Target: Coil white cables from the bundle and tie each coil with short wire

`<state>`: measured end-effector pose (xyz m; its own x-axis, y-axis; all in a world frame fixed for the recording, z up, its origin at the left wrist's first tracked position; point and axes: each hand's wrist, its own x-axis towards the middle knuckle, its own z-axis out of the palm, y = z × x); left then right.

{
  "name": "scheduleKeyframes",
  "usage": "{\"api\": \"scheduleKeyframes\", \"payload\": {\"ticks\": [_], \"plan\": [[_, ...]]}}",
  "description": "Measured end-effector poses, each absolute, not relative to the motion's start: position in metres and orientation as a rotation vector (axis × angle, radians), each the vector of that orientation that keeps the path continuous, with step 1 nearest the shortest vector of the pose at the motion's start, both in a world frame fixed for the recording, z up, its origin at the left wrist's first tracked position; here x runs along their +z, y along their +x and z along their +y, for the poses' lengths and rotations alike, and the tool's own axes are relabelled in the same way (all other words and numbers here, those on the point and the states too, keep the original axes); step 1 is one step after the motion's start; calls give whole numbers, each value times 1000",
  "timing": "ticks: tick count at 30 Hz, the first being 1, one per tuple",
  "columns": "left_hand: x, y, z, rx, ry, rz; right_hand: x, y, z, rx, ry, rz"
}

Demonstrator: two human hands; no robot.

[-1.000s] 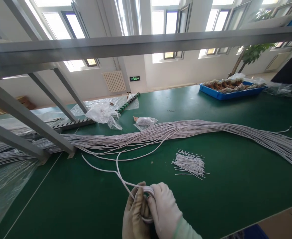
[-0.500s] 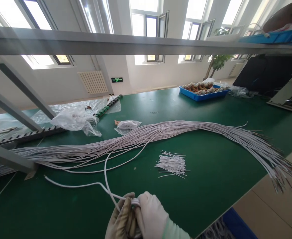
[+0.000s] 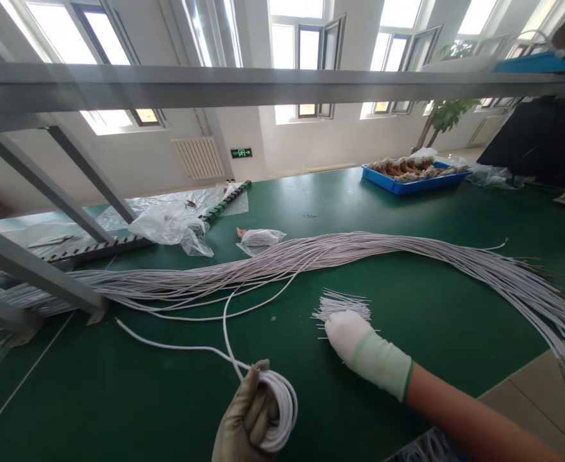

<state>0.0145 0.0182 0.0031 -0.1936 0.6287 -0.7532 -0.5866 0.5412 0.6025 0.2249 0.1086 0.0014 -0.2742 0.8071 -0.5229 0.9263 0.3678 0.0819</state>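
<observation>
A coil of white cable [image 3: 288, 410] is held over the near part of the green tabletop [image 3: 167, 404]; whether it is also rested on the surface cannot be made out. Its left side is grasped by the gloved left hand [image 3: 244, 420], with the fingers curled into the loop. From that grip 2 tails are let out: 1 is laid leftward to a free end, and 1 is curved up toward the long cable bundle [image 3: 349, 250], where its end is not clearly seen.

The gloved right hand [image 3: 349, 333] is placed at the near side of the pile of short white strips [image 3: 344, 300]. Its fingertips are hidden by the hand itself, so whether its grip is released or closed on a strip cannot be judged.

The coil is judged to be light and springy, smooth-jacketed and not fragile; its turns would likely be spread if pressure were eased. It is best pinched across all turns at once, near where the tails are crossed. The strips look thin and light, and would best be taken singly by an end.
</observation>
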Motion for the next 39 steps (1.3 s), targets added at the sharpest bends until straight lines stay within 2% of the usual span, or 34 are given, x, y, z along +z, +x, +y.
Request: {"api": "scheduleKeyframes", "payload": {"ticks": [7, 13, 21, 25, 32, 36, 39], "plan": [[22, 7, 16, 1012, -139, 1337, -2, 228, 130, -370, 1331, 2066], [19, 10, 14, 1050, -113, 1314, -28, 240, 126, -367, 1437, 2224], [-1, 5, 13, 1036, -144, 1242, 6, 246, 111, -456, 1649, 2611], [-7, 8, 16, 1060, -135, 1287, 15, 246, 106, -640, 1751, 2677], [-5, 18, 17, 1173, -98, 1347, 3, 231, 98, -1169, 1974, 2644], [9, 21, 18, 1180, -111, 1358, -6, 218, 84, -1523, 1844, 2581], [16, 19, 20, 1173, -134, 1378, -8, 210, 72, -1379, 1682, 2719]]}}
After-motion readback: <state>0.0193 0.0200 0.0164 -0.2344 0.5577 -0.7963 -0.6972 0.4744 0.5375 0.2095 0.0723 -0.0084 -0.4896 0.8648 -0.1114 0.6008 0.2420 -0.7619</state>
